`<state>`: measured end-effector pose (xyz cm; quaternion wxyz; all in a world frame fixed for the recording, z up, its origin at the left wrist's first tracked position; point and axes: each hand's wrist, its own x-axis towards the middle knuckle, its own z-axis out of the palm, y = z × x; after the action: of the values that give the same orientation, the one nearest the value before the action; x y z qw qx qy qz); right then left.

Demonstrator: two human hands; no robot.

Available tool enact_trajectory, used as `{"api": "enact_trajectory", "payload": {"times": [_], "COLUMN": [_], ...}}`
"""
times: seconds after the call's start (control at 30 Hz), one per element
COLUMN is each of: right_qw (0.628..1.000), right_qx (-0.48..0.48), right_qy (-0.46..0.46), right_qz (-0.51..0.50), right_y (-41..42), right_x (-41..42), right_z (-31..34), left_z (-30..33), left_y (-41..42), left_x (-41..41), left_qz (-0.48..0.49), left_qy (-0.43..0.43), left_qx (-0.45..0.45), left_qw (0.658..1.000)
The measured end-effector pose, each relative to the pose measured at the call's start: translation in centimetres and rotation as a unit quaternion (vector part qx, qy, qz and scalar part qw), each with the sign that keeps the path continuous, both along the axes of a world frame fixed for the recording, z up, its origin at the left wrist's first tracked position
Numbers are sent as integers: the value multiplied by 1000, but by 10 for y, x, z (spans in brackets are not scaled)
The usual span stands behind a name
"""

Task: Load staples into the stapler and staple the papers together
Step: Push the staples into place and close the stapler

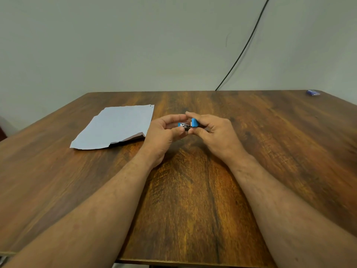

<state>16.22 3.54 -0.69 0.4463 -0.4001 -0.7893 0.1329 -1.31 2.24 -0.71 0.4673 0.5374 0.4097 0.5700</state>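
No readable text, brand or number can be made out anywhere. The papers (116, 126) look blank from here, and any print on the small blue box (313, 92) is too blurred.

Office-like room: wooden desk (193, 190), papers (116, 126)

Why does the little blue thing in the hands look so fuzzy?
In the head view, the stapler is small and blurred between the left hand and right hand; the papers look sharper, and the wide lens bends the table edges.
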Motion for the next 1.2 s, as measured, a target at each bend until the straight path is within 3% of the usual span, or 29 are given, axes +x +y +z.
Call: {"api": "enact_trajectory", "payload": {"times": [0.13,0.47,0.53,0.6,0.67,0.73,1.2], "right_qw": [999,994,994,994,993,992,988], "right_qx": [-27,-89,-81,-75,-75,-72,-51], "right_qy": [-20,-40,-28,-7,5,-6,-102], "right_qz": [-9,-46,-68,-82,-94,-104,-102], "right_y": [-2,1,2,3,4,6,6], "right_x": [0,-1,0,1,2,4,4], "right_z": [0,-5,-4,-4,-4,-6,-7], "left_z": [-1,2,-2,-6,-6,-4,0], "left_y": [0,-2,1,2,0,0,0], "left_x": [1,8,10,11,13,16,18], "left_qz": [-15,9,107,215,257,262,254], "left_qy": [-36,4,62,176,291,350,374], "left_qx": [3,36,90,161,193,184,92], "left_qw": [999,999,988,947,901,880,887]}}
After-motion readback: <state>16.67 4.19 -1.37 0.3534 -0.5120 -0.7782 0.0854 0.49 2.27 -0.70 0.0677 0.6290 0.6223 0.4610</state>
